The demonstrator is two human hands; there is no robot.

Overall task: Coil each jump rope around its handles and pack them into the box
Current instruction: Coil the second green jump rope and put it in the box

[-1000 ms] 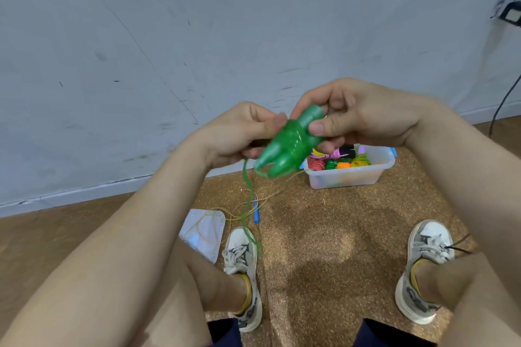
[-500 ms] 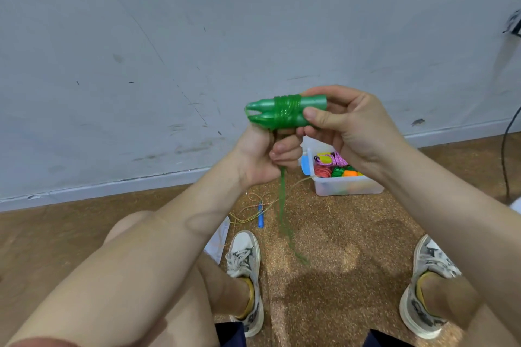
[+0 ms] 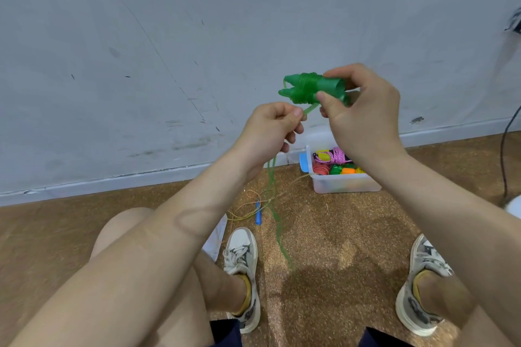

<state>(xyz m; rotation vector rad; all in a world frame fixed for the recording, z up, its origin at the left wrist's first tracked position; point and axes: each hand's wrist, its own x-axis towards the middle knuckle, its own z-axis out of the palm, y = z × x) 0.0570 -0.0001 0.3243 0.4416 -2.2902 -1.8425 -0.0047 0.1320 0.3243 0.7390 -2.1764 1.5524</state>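
Note:
My right hand (image 3: 363,113) grips the two green jump rope handles (image 3: 310,89) side by side, held level at chest height, with several turns of green rope wound around their middle. Just below and to the left, my left hand (image 3: 270,132) pinches the loose green rope (image 3: 277,222), which hangs from the fist down to the floor. The clear plastic box (image 3: 344,183) stands on the floor by the wall, behind my right forearm, holding several coiled ropes in pink, red, green, orange and yellow.
A thin multicoloured rope with a blue handle (image 3: 258,210) lies tangled on the cork floor between my feet and the box. A white lid (image 3: 217,239) lies by my left shoe. A black cable (image 3: 504,149) hangs at the right wall.
The handles went from tilted down to level and shifted right. My left hand let go of the handles, dropped below them and now pulls the rope. More turns sit on the handles.

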